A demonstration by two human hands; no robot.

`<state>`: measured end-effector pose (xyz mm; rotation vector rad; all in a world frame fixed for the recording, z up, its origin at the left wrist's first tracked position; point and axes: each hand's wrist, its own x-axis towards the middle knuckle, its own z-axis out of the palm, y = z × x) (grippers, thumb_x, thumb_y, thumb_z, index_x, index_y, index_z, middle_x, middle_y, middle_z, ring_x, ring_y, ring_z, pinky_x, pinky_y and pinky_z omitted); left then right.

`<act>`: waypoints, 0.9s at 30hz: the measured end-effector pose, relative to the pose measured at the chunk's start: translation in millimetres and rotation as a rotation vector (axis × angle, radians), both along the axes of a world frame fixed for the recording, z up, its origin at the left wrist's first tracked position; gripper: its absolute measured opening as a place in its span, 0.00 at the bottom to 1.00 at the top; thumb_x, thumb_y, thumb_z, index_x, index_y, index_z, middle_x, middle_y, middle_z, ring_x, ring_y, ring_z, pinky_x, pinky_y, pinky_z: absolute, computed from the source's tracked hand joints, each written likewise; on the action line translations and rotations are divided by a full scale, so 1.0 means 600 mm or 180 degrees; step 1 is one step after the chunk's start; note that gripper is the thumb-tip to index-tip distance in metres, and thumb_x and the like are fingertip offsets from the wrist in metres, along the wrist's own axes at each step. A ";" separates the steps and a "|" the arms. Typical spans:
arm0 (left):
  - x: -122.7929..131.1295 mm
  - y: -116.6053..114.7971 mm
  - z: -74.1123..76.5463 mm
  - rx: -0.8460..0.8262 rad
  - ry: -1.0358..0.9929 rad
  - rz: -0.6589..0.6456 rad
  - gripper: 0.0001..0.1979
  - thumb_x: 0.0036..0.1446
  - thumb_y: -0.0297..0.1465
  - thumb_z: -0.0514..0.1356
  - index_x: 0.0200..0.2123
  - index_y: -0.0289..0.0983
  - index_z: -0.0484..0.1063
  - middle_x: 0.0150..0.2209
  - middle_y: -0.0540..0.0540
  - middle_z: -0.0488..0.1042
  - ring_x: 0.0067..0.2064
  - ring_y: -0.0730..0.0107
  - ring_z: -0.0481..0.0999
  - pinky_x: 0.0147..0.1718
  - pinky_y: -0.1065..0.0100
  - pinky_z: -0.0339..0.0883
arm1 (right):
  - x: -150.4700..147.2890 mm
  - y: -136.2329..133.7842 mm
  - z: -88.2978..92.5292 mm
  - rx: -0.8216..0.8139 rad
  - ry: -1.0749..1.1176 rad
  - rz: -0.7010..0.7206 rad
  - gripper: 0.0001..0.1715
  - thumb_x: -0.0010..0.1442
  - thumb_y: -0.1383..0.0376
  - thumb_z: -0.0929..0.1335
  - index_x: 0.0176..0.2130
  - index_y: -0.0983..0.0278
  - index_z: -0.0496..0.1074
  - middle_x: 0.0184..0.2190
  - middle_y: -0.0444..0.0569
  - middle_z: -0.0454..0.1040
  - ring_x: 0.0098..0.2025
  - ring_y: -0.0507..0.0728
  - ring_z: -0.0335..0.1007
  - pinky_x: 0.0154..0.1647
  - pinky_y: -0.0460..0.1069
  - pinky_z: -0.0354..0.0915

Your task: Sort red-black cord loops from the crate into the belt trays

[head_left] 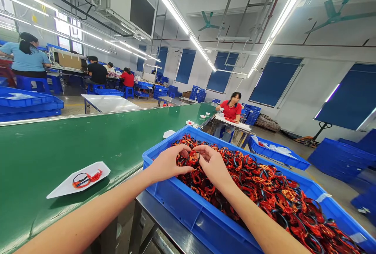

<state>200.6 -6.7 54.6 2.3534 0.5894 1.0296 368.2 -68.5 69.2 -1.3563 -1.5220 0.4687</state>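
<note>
A blue crate [194, 214] in front of me is heaped with several red, orange and black bands [273, 199]. My left hand [169, 164] and my right hand [213, 164] meet over the crate's far end. Both are closed, and together they pinch one band [193, 156] out of the heap between their fingertips. To the left, a white tray [63, 188] lies on the green conveyor belt [73, 144] with one red and black band [85, 178] on it.
Further white trays [169, 133] lie along the belt. A person in red [232, 109] sits at a table past the crate. More people sit at benches at the back left. Blue crates [28, 105] stand left, and others [340, 158] are stacked right.
</note>
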 end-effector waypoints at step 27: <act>0.002 0.002 -0.003 -0.0204 -0.0313 0.0033 0.14 0.50 0.41 0.62 0.33 0.37 0.68 0.30 0.51 0.70 0.31 0.71 0.68 0.31 0.69 0.62 | -0.008 -0.007 -0.001 0.0431 -0.0727 -0.0092 0.12 0.55 0.71 0.64 0.41 0.64 0.70 0.34 0.48 0.74 0.30 0.52 0.71 0.33 0.48 0.69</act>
